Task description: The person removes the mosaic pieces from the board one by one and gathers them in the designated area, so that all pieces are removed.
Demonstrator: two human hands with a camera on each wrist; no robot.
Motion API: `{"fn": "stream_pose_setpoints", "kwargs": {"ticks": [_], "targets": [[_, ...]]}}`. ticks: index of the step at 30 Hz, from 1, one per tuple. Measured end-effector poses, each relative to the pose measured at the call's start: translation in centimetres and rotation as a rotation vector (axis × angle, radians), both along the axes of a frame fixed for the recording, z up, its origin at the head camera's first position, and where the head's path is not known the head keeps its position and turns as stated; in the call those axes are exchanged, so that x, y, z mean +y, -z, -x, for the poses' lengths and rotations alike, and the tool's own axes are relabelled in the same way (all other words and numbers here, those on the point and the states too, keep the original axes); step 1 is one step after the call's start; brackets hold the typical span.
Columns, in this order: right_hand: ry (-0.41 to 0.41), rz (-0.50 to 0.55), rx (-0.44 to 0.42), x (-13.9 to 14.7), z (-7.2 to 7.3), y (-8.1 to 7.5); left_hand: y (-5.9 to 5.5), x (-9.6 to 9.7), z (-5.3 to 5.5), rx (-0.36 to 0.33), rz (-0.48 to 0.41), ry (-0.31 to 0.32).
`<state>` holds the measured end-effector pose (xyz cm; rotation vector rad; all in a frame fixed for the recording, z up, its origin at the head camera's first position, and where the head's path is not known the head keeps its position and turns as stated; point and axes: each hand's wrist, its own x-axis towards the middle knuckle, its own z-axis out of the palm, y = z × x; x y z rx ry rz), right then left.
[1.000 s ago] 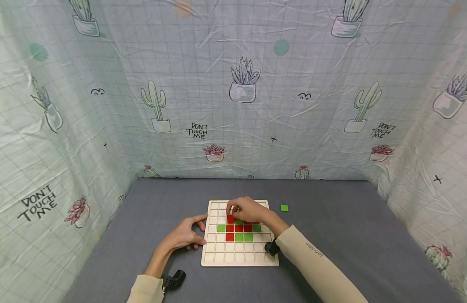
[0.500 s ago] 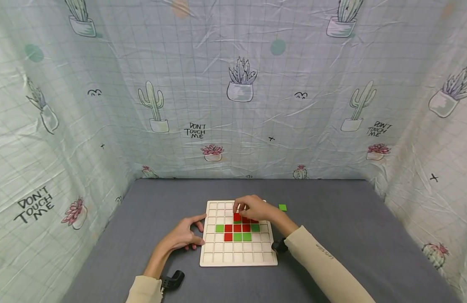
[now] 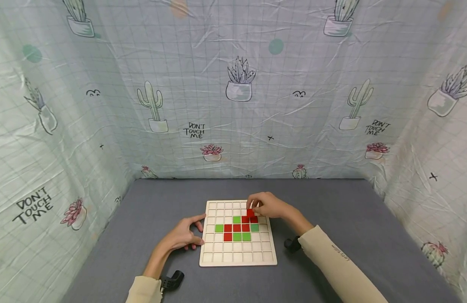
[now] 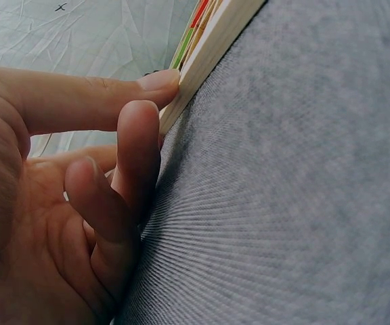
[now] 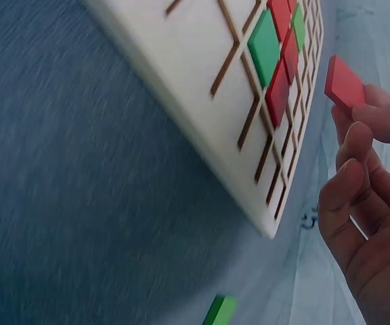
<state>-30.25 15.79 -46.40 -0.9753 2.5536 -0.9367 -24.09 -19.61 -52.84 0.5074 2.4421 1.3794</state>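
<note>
The right hand (image 3: 271, 205) pinches a square red tile (image 3: 250, 212) between thumb and fingertips, over the right part of a pale wooden grid board (image 3: 218, 256). In the right wrist view this red tile (image 5: 344, 84) hangs tilted, apart from the board. Several red tiles (image 3: 236, 227) and green tiles (image 3: 237, 237) lie in the board's middle cells. At the board's left edge, the left hand (image 3: 184, 233) touches the side with index finger and thumb spread apart. One finger of the left hand (image 4: 59, 169) meets the board's edge (image 4: 198, 68) in the left wrist view.
A loose green tile (image 5: 221, 310) shows at the bottom of the right wrist view, off the board. Grey cloth (image 3: 317, 261) covers the table. Behind and at both sides hangs a cactus-print curtain (image 3: 203, 97).
The right hand has moved to the right with the red tile, leaving a bare cell left of the upper green tile. The left hand stays at the board's edge.
</note>
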Motion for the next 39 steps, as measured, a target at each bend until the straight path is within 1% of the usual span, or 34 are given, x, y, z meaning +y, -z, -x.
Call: {"fn": "stream_pose_setpoints", "kwargs": {"ticks": [6,14,23,29,32,39], "targets": [[0.023,0.01,-0.02,2.2,0.1,-0.1,-0.2,0.0,0.0,0.002,0.004,0.009],[0.075,0.017,-0.036,5.4,0.3,-0.3,-0.2,0.1,-0.1,0.008,0.008,-0.002],[0.162,0.014,-0.016,9.0,0.6,0.4,-0.4,0.1,-0.2,0.004,-0.001,-0.005],[0.214,0.028,-0.04,11.3,0.8,0.8,-0.4,0.1,-0.2,0.001,0.0,-0.003],[0.242,0.029,-0.05,12.2,0.9,1.1,-0.5,0.1,-0.1,-0.001,0.002,-0.001],[0.271,0.008,-0.042,13.5,1.0,1.9,-0.6,0.1,-0.1,-0.012,0.007,-0.005]]}}
